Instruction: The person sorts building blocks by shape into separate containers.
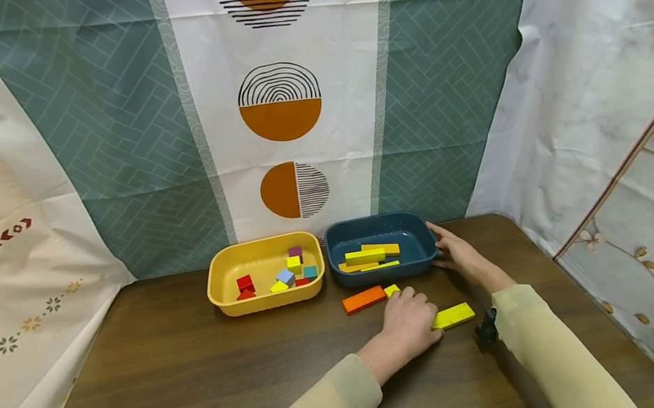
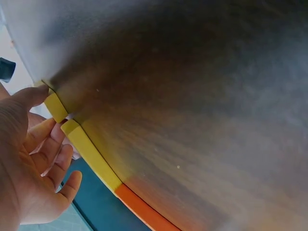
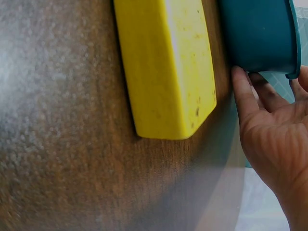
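Observation:
My left hand point(image 1: 407, 324) reaches across the table and pinches the left end of a yellow block point(image 1: 454, 316) between thumb and fingers. Another yellow block point(image 2: 94, 156) lies just beside it, end to end with an orange block point(image 1: 364, 299). In the head view this second yellow block is partly hidden by my hand. Against the right end of a dark blue tray point(image 1: 332, 237) rests my right hand point(image 1: 464, 260), its fingers extended along the outer wall. Inside that tray lie several yellow and orange-yellow blocks point(image 1: 365, 257).
A yellow tray point(image 1: 272, 302) stands left of the blue one and holds several small blocks point(image 1: 285, 278) in red, blue, yellow and purple. Patterned cloth point(image 1: 118, 122) hangs behind the brown table point(image 1: 189, 387). A small black device point(image 1: 486, 328) sits by the right cuff.

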### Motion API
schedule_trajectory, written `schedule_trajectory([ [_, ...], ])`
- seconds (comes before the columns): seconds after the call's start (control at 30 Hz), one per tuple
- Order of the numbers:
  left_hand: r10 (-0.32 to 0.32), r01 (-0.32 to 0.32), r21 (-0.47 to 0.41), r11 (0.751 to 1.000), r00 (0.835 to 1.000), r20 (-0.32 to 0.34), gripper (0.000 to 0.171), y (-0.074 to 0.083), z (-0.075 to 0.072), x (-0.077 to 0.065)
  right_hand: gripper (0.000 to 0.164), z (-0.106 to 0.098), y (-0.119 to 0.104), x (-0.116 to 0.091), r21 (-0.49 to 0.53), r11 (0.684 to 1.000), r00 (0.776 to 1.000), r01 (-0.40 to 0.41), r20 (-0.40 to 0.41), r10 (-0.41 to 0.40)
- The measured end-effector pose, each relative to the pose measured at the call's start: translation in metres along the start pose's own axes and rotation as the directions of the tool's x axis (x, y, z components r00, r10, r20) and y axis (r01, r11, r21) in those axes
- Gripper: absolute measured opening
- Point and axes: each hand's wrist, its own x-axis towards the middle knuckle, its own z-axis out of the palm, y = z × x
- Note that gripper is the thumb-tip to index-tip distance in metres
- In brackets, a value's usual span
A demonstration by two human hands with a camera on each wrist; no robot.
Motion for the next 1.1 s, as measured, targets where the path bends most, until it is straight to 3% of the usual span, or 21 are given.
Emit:
schedule_trajectory([
  [0.37, -0.014, 0.014, 0.002, 1.000, 1.000, 0.016, 0.037, 0.002, 0.000, 0.002, 0.064, 0.000, 0.000, 0.000, -0.006, 1.000, 1.000, 0.006, 0.010, -0.006],
  [0.67, -0.008, 0.008, -0.002, 1.000, 1.000, -0.011, 0.037, 0.002, 0.000, 0.002, 0.064, -0.001, 0.000, 0.000, 0.000, 1.000, 1.000, 0.007, 0.012, -0.007],
  [0.93, -0.009, 0.007, -0.031, 0.999, 0.998, -0.060, 0.035, -0.007, -0.006, 0.002, 0.064, -0.002, 0.000, -0.003, -0.003, 1.000, 1.000, 0.011, 0.015, -0.011],
  [1.1, -0.010, 0.009, -0.033, 0.999, 0.999, -0.045, 0.035, -0.013, -0.012, -0.001, 0.064, -0.001, -0.001, -0.002, -0.007, 1.000, 1.000, 0.002, 0.012, -0.002],
])
